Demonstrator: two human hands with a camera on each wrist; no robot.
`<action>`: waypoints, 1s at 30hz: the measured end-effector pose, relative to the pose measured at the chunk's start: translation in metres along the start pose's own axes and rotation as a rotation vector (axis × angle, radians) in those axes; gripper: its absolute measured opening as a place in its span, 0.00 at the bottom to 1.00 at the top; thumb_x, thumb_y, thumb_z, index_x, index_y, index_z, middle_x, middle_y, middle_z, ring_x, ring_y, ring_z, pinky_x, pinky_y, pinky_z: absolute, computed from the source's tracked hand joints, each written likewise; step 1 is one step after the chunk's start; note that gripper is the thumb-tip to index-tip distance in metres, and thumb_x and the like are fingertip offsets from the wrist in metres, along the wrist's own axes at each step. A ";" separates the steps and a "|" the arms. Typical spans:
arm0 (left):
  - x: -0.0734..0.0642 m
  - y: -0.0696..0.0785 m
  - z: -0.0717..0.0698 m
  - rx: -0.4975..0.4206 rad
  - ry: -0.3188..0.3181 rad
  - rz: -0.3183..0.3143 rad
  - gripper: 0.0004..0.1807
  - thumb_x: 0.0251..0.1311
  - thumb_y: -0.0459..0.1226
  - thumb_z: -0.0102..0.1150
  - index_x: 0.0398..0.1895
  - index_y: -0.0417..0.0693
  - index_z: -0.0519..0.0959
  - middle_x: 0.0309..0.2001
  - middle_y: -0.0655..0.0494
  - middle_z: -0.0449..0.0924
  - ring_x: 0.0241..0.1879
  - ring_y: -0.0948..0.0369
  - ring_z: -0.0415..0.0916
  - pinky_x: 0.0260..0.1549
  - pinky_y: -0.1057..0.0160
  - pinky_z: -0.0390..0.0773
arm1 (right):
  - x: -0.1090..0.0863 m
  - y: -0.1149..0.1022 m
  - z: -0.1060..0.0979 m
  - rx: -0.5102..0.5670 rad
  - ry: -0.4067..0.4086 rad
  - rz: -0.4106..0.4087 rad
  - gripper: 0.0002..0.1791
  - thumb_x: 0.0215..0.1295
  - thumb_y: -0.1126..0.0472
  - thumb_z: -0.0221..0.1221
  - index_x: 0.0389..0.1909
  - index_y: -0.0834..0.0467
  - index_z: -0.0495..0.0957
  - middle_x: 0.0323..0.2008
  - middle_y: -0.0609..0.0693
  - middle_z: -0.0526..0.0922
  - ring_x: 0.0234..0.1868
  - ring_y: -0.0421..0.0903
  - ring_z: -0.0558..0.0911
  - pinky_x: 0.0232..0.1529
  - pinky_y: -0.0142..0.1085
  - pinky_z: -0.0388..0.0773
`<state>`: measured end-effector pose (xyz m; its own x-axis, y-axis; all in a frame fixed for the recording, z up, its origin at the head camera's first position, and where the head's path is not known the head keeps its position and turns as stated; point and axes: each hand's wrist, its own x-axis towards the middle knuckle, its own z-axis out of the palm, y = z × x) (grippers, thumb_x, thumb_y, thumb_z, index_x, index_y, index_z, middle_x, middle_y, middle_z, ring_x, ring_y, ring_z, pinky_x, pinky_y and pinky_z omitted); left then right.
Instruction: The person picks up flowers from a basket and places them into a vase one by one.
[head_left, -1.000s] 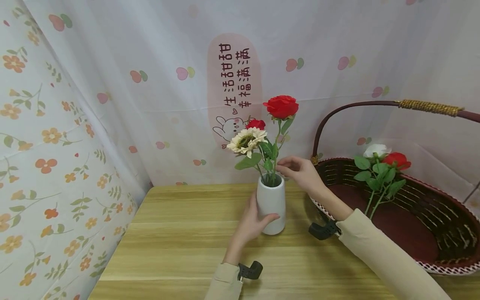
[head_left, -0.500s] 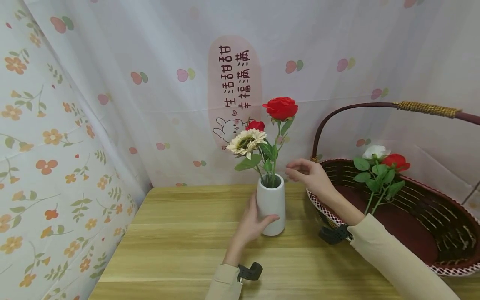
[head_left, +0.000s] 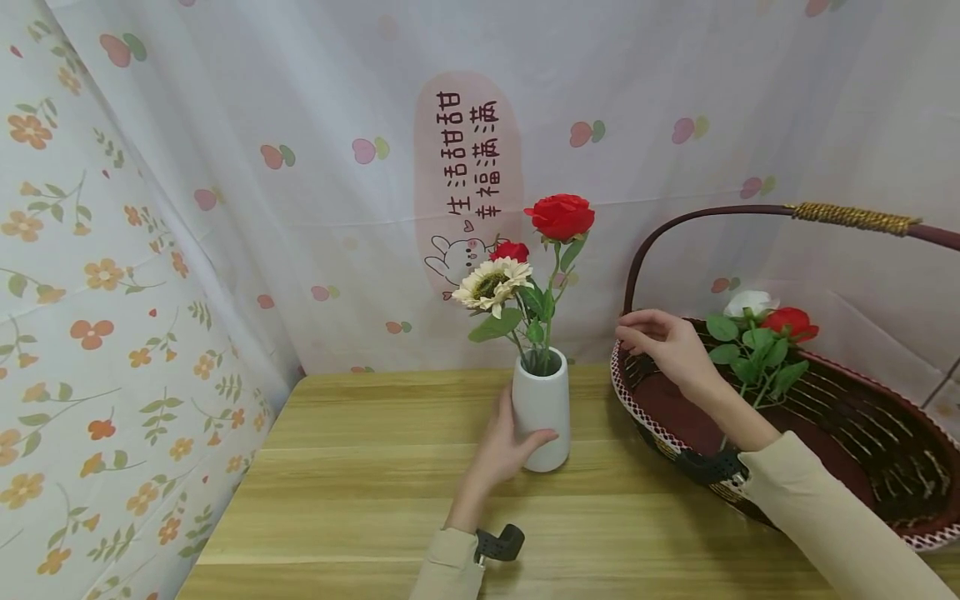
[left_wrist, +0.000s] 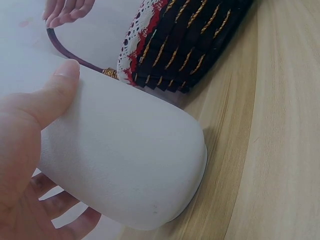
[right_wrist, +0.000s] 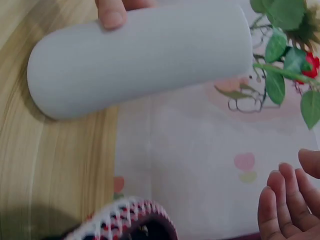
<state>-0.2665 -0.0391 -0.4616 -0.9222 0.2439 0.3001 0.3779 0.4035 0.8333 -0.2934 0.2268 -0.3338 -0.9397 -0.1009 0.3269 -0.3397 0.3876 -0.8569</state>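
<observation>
A white vase (head_left: 542, 417) stands on the wooden table, and my left hand (head_left: 504, 446) grips its side with the thumb across the front. In the left wrist view the thumb and curled fingers wrap the vase (left_wrist: 125, 145). Out of its mouth rise a tall red rose (head_left: 561, 217), a smaller red rose (head_left: 511, 252) and a cream sunflower (head_left: 492, 284). My right hand (head_left: 678, 354) hangs over the left rim of the basket with nothing in it, its fingers loosely bent. A white rose (head_left: 750, 303) and a red rose (head_left: 791, 324) lean inside the basket, their stems partly behind my right wrist.
The dark woven basket (head_left: 832, 433), with lace trim and a tall arched handle (head_left: 705, 210), takes up the right side. Behind the wooden table (head_left: 360, 467) hangs a printed curtain (head_left: 315, 100). Another floral curtain (head_left: 112, 333) hangs at the left.
My right hand has moved away from the flower stems at the vase's mouth, rightward to the basket's rim. The left hand and the vase have stayed in place.
</observation>
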 end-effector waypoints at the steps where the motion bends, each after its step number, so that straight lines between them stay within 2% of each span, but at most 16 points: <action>1: 0.000 0.000 0.000 -0.001 0.001 0.003 0.54 0.47 0.59 0.62 0.71 0.56 0.41 0.65 0.51 0.52 0.60 0.56 0.59 0.56 0.51 0.62 | 0.000 0.001 -0.003 0.002 0.004 -0.003 0.20 0.61 0.49 0.58 0.48 0.59 0.76 0.45 0.60 0.79 0.36 0.44 0.80 0.36 0.33 0.77; 4: 0.000 0.001 0.000 0.000 0.002 0.003 0.54 0.47 0.59 0.62 0.71 0.55 0.41 0.65 0.50 0.52 0.60 0.55 0.60 0.56 0.50 0.62 | -0.001 0.005 -0.012 0.000 0.021 -0.010 0.21 0.61 0.50 0.57 0.48 0.61 0.75 0.42 0.57 0.80 0.35 0.43 0.80 0.36 0.33 0.77; 8: 0.000 0.001 0.000 0.001 0.007 0.011 0.54 0.47 0.59 0.62 0.71 0.54 0.42 0.64 0.50 0.53 0.59 0.55 0.60 0.55 0.50 0.63 | -0.005 0.010 -0.023 -0.003 0.048 -0.011 0.20 0.62 0.51 0.57 0.48 0.61 0.74 0.36 0.48 0.81 0.34 0.42 0.79 0.35 0.32 0.76; 12: 0.000 0.001 0.000 0.001 0.008 0.014 0.54 0.47 0.59 0.62 0.71 0.54 0.43 0.64 0.50 0.53 0.59 0.55 0.60 0.55 0.50 0.63 | -0.008 0.014 -0.035 -0.011 0.069 -0.001 0.20 0.62 0.52 0.57 0.50 0.61 0.73 0.34 0.41 0.81 0.34 0.40 0.79 0.34 0.29 0.75; 19: 0.000 0.001 -0.001 -0.005 0.005 0.001 0.54 0.47 0.59 0.62 0.71 0.57 0.42 0.64 0.49 0.54 0.59 0.55 0.60 0.56 0.50 0.62 | -0.011 0.019 -0.056 -0.037 0.101 0.034 0.22 0.63 0.51 0.56 0.51 0.61 0.72 0.33 0.38 0.81 0.33 0.38 0.79 0.35 0.27 0.74; 30: 0.001 -0.001 -0.001 0.011 0.006 0.024 0.53 0.47 0.59 0.62 0.71 0.57 0.43 0.63 0.50 0.54 0.58 0.55 0.61 0.55 0.51 0.63 | -0.020 0.031 -0.089 -0.053 0.131 0.088 0.22 0.63 0.51 0.56 0.53 0.60 0.71 0.33 0.36 0.81 0.33 0.36 0.80 0.37 0.24 0.72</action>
<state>-0.2673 -0.0398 -0.4619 -0.9132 0.2481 0.3233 0.4011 0.4072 0.8205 -0.2816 0.3222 -0.3319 -0.9512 0.0545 0.3037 -0.2507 0.4374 -0.8636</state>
